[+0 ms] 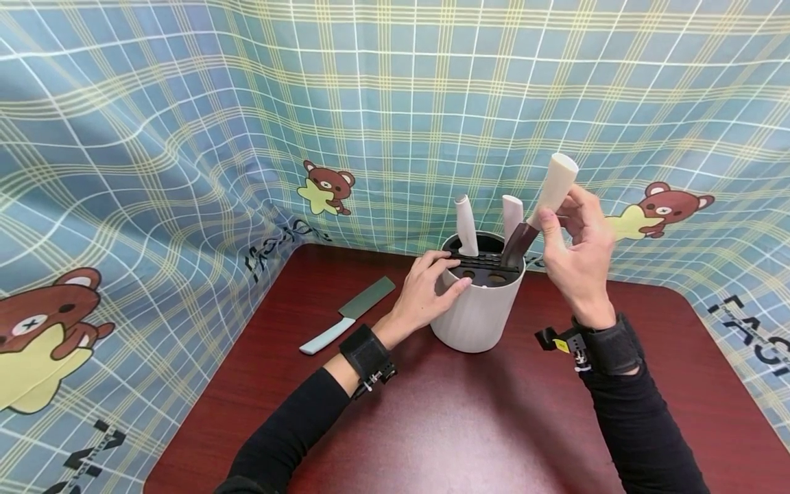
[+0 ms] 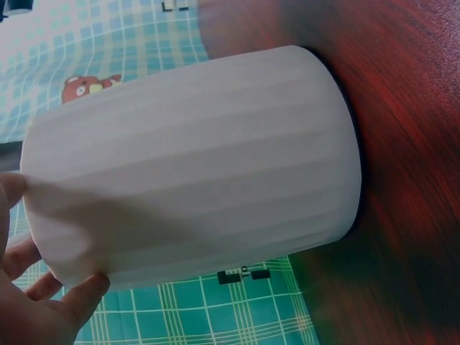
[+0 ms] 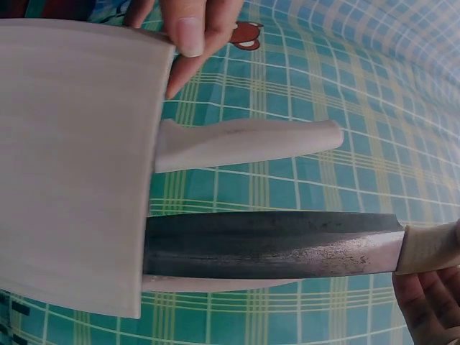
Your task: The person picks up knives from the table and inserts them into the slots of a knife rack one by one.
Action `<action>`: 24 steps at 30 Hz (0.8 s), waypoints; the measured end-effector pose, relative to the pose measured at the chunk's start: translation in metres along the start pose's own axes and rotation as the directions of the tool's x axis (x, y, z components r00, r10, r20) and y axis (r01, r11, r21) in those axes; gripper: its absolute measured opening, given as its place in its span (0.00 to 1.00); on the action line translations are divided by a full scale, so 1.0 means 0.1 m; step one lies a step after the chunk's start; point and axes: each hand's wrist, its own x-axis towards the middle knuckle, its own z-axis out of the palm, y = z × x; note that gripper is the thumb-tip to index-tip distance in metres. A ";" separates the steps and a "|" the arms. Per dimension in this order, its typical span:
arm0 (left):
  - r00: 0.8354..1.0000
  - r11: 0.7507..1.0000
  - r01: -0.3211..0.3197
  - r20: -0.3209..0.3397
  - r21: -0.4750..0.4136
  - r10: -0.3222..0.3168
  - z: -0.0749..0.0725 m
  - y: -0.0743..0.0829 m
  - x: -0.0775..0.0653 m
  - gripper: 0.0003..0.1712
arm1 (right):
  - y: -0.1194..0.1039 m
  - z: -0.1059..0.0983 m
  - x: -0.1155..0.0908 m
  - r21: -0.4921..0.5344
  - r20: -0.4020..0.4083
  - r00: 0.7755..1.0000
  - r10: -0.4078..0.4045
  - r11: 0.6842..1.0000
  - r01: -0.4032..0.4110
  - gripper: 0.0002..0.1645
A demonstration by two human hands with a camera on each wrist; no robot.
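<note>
My right hand [image 1: 580, 240] grips a kitchen knife [image 1: 558, 180] by its pale handle, tilted above a white knife holder [image 1: 475, 322]. In the right wrist view its dark blade [image 3: 273, 244] runs down past the holder's rim, so the tip is hidden. My left hand [image 1: 426, 291] holds the holder's rim at the near left, thumb and fingers spread around the edge. Two other white-handled knives, one at the left [image 1: 467, 226] and one at the back [image 1: 512, 214], stand in the holder with their blades hidden inside.
A cleaver [image 1: 368, 297] with a light blue handle lies flat on the dark red table [image 1: 407, 425], left of the holder. Close behind the table hangs a checked blue cloth [image 1: 407, 123] with bear prints, which also encloses the sides.
</note>
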 end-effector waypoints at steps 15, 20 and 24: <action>1.000 1.000 -0.013 -0.024 -0.026 0.012 0.01 0.00 0.00 0.26 | 0.15 0.03 -0.05 -0.059 0.023 1.000 0.019 0.998 -0.018 0.26; 1.000 0.999 -0.011 -0.024 -0.033 0.011 0.01 0.00 -0.01 0.26 | 0.19 0.04 -0.06 -0.075 0.036 0.999 0.021 0.997 -0.018 0.26; 1.000 0.999 -0.012 -0.019 -0.040 0.011 0.01 -0.01 -0.01 0.26 | 0.21 0.05 -0.06 -0.083 0.040 0.999 0.034 0.996 -0.030 0.24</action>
